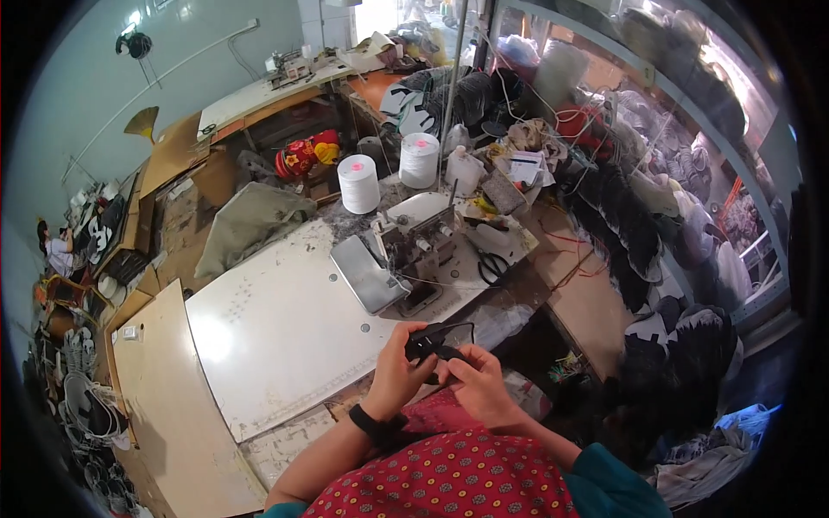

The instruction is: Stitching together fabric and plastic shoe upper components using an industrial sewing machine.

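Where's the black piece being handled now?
In the head view, the black piece is just right of centre, held between the left hand and right hand, below the sewing machine in frame.

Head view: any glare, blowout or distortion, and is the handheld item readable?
Head view: hard glare on the left of the white tabletop; bright opening at the top washed out; fisheye bends edges toward the black rim; black item in left hand and right hand too dark for fine detail.
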Motion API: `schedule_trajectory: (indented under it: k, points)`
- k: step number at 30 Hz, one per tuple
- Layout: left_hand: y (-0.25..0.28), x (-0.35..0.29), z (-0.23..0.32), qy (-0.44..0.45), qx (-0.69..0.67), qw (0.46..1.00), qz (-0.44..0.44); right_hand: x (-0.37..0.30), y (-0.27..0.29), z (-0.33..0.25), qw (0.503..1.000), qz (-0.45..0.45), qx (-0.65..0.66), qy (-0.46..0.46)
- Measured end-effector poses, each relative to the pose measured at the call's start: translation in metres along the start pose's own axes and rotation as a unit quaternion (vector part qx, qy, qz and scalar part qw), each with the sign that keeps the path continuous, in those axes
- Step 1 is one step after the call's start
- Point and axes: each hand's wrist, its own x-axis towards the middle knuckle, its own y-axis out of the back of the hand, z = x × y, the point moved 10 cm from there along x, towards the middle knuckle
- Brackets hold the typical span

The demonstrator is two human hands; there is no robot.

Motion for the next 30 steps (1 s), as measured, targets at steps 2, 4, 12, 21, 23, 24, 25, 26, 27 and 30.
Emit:
schedule_trajectory:
  k: [2,4,12,21,23,24,25,26,27,30]
  points:
    - [-0.01,0.003,-0.017,0.079,-0.091,0.992,-0.031,-0.011,0.004,0.012,0.989,0.021,0.114,-0.087]
    - [-0.015,0.007,-0.018,0.087,-0.159,0.982,-0.047,-0.027,-0.007,0.028,0.935,0.021,0.278,-0.219]
    - [-0.075,-0.005,0.02,0.079,-0.31,0.915,-0.247,-0.029,-0.07,-0.042,0.945,-0.28,-0.16,-0.046]
    - [-0.087,-0.029,0.051,0.047,-0.199,0.909,-0.364,-0.052,-0.133,-0.036,0.834,-0.352,0.388,-0.174]
    - [-0.087,-0.029,0.049,0.077,-0.201,0.913,-0.347,-0.067,-0.149,-0.031,0.755,-0.476,0.38,-0.244]
    - [-0.084,-0.026,0.045,0.105,-0.207,0.918,-0.321,-0.066,-0.145,-0.018,0.796,-0.484,0.267,-0.248]
    - [-0.077,-0.023,0.049,0.094,-0.237,0.925,-0.282,-0.055,-0.141,-0.012,0.836,-0.474,0.183,-0.207]
    - [-0.074,-0.019,0.046,0.11,-0.242,0.927,-0.266,-0.046,-0.136,-0.001,0.868,-0.445,0.089,-0.201]
    - [-0.075,-0.02,0.05,0.106,-0.255,0.915,-0.293,-0.038,-0.134,0.001,0.885,-0.433,0.011,-0.168]
    - [-0.077,-0.024,0.059,0.094,-0.297,0.878,-0.363,-0.049,-0.156,-0.01,0.853,-0.504,-0.118,-0.067]
